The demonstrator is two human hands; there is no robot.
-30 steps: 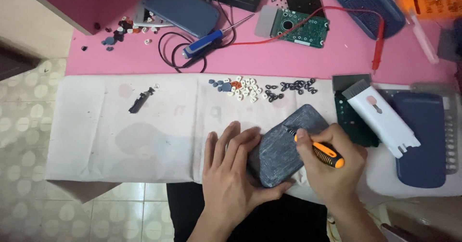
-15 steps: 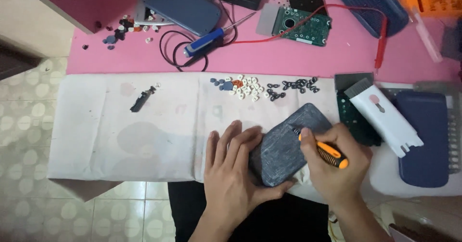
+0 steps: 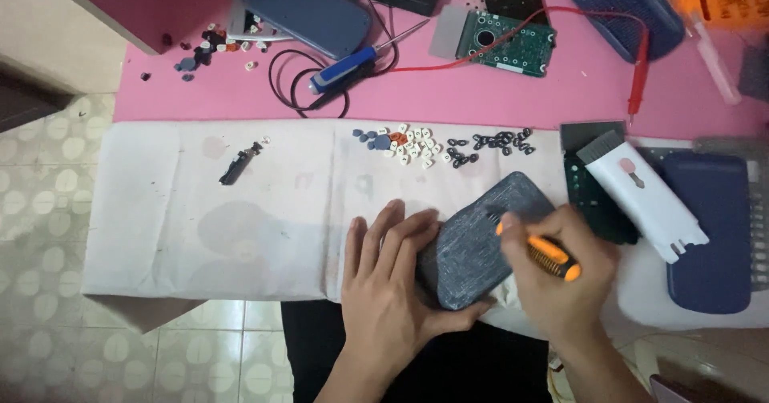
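Left hand (image 3: pixel 392 279) spread flat, pinning grey casing (image 3: pixel 481 239) at cloth's (image 3: pixel 160 235) near edge. Right hand (image 3: pixel 561 279) grips orange screwdriver (image 3: pixel 538 251), tip on casing. Tip could skid off the scuffed shell, gouging it.

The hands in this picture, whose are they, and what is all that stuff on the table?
The camera sits on a person's head and looks down, so you see that person's own two hands. The left hand lies on a dark grey plastic case and keeps it steady. The right hand grips a small orange-handled screwdriver, its tip on the case. The case rests on a white cloth, which lies partly over a pink mat. Further up the cloth lies a row of tiny white and black buttons. On the mat are a green circuit board and a blue-handled screwdriver.
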